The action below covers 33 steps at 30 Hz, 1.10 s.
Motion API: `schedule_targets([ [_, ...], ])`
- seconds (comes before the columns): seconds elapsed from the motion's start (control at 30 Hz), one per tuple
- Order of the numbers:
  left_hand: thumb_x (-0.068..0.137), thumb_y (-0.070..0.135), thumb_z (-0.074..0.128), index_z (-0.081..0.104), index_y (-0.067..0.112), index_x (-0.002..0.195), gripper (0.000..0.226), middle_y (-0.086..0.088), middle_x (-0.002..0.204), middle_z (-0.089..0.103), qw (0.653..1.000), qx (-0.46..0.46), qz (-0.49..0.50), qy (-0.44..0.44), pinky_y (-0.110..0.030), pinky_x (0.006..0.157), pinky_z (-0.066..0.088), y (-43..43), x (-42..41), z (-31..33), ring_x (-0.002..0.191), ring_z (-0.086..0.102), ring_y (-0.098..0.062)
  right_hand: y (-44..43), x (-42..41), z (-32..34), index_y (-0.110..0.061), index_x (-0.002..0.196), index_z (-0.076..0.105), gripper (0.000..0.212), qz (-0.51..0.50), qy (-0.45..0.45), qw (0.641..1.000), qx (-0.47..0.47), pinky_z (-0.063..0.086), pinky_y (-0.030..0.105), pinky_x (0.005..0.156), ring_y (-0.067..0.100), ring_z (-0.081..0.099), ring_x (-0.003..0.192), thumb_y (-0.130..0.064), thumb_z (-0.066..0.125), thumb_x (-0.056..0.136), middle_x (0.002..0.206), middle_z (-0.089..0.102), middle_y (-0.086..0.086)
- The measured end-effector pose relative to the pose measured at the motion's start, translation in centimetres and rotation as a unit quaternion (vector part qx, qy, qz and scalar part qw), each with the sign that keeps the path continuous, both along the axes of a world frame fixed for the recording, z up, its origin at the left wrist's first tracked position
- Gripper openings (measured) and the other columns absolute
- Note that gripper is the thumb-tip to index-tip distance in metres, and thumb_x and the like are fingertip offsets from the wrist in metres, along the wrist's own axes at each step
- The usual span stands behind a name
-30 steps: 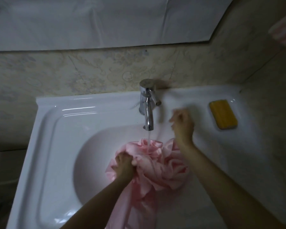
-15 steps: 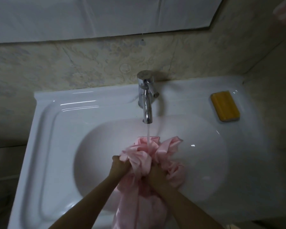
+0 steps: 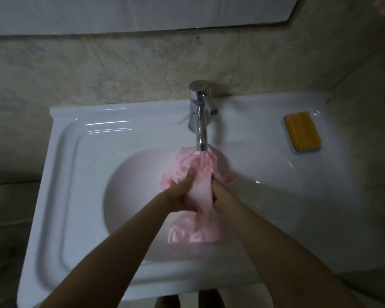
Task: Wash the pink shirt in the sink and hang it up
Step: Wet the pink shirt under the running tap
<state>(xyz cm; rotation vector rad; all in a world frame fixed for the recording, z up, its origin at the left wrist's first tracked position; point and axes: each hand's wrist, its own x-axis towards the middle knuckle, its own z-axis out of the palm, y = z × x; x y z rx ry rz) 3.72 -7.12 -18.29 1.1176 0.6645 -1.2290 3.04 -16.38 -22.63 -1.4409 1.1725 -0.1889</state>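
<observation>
Under the tap | pink shirt bunched between left hand and right hand | both gripping it

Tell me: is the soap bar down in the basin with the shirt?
No, the soap sits on the sink ledge right of the tap, apart from the shirt.

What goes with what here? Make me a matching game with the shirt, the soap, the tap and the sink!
Things:
1. shirt
2. soap
3. tap
4. sink

Matches:
a. shiny metal, water running out
b. yellow, lying on the rim at the right
c. white
d. pink, gripped by the left hand and right hand

Right pairs: 1-d, 2-b, 3-a, 4-c
</observation>
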Motion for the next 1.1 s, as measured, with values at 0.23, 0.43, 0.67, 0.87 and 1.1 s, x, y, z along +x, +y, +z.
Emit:
schedule_targets([
  [0.23, 0.085, 0.032, 0.069, 0.047, 0.021, 0.104, 0.031, -0.009, 0.107, 0.058, 0.953, 0.145, 0.144, -0.224, -0.042, 0.083, 0.054, -0.5, 0.9, -1.2, 0.1, 0.061, -0.026, -5.6, -2.5, 1.6, -0.017, 0.096, 0.058, 0.026, 0.195, 0.019, 0.921, 0.336, 0.05, 0.037, 0.072, 0.02, 0.061, 0.082, -0.024, 0.034, 0.102, 0.09, 0.065, 0.002],
  [0.43, 0.088, 0.051, 0.054, 0.031, 0.021, 0.136, 0.061, -0.012, 0.12, 0.054, 0.829, 0.413, -0.136, -0.351, -0.041, 0.088, 0.05, 2.1, -1.2, -4.7, 0.107, 0.055, -0.03, -6.3, -2.4, -1.6, -0.005, 0.121, 0.052, 0.045, 0.267, 0.236, 0.934, 0.023, 0.044, 0.031, 0.085, 0.03, 0.058, 0.107, -0.032, 0.064, 0.087, 0.116, 0.059, 0.014],
  [0.67, 0.077, 0.07, 0.044, 0.015, 0.023, 0.147, 0.09, -0.02, 0.155, 0.015, 0.525, 0.399, -0.403, -0.634, -0.07, 0.102, 0.027, 5.3, -2.5, -6.3, 0.14, 0.021, -0.043, -6.1, -3.8, 1.2, -0.029, 0.133, 0.046, 0.06, 0.552, -0.004, 0.802, -0.226, 0.044, 0.031, 0.092, 0.022, 0.05, 0.123, -0.049, 0.062, 0.078, 0.135, 0.047, 0.0],
  [0.87, 0.061, 0.079, 0.059, -0.012, 0.035, 0.149, 0.121, -0.014, 0.151, -0.031, 0.537, 0.332, -0.622, -0.463, -0.074, 0.103, 0.009, 5.9, -4.0, -8.5, 0.139, -0.023, -0.042, -3.8, -7.0, -3.6, -0.021, 0.147, -0.022, 0.129, 0.759, 0.157, 0.554, -0.305, 0.021, 0.062, 0.11, 0.031, -0.015, 0.145, -0.057, 0.073, 0.068, 0.156, -0.022, 0.007],
  [1.1, 0.036, 0.064, 0.084, 0.051, 0.015, 0.126, 0.108, -0.032, 0.125, 0.055, 0.53, 0.351, -0.569, -0.522, -0.065, 0.065, 0.051, 5.9, -5.4, -12.6, 0.116, 0.049, -0.053, -4.0, -7.4, -6.0, -0.013, 0.149, -0.018, 0.121, 0.666, 0.188, 0.663, -0.285, 0.012, 0.06, 0.114, 0.026, -0.015, 0.146, -0.037, 0.074, 0.073, 0.156, -0.022, 0.009],
])
